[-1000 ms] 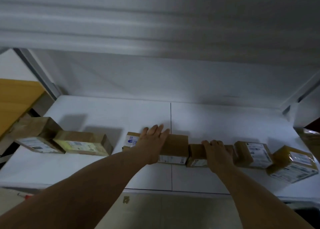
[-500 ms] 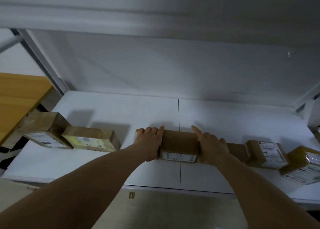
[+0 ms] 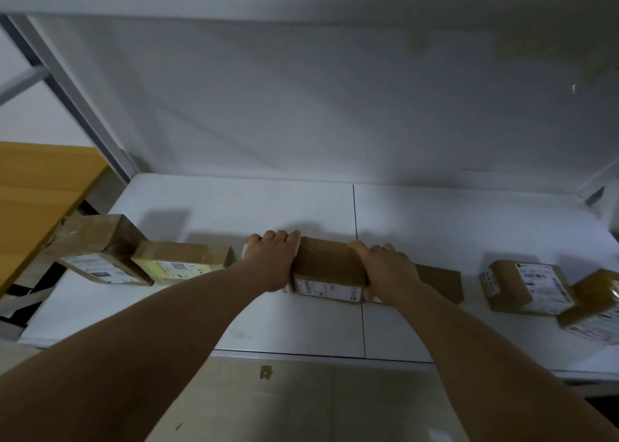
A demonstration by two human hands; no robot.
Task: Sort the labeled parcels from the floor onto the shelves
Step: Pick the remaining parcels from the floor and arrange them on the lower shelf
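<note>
- White shelf board (image 3: 268, 207): carries a row of taped parcels near its front edge. A grey upright (image 3: 83, 113) stands at the left rear.
- Wooden panel (image 3: 40, 187): outside the shelf, to the left.
- Leftmost parcel (image 3: 97, 240): at the shelf's left end, touching the yellow-labelled parcel (image 3: 181, 261).
- Central parcel (image 3: 330, 264): on the shelf, mid-row, label facing front. The right hand (image 3: 388, 269) is clamped over its right end, fingers curled.
- Flat parcel (image 3: 438, 282): lies directly beyond that hand, crowding the right side.
- Labelled parcel (image 3: 526, 286): apart from the flat one, touching the tilted end parcel (image 3: 593, 307).
- Small parcel (image 3: 247, 251): just beside the yellow-labelled one and mostly hidden under the left hand (image 3: 273, 261), whose fingers curl over its far edge.
</note>
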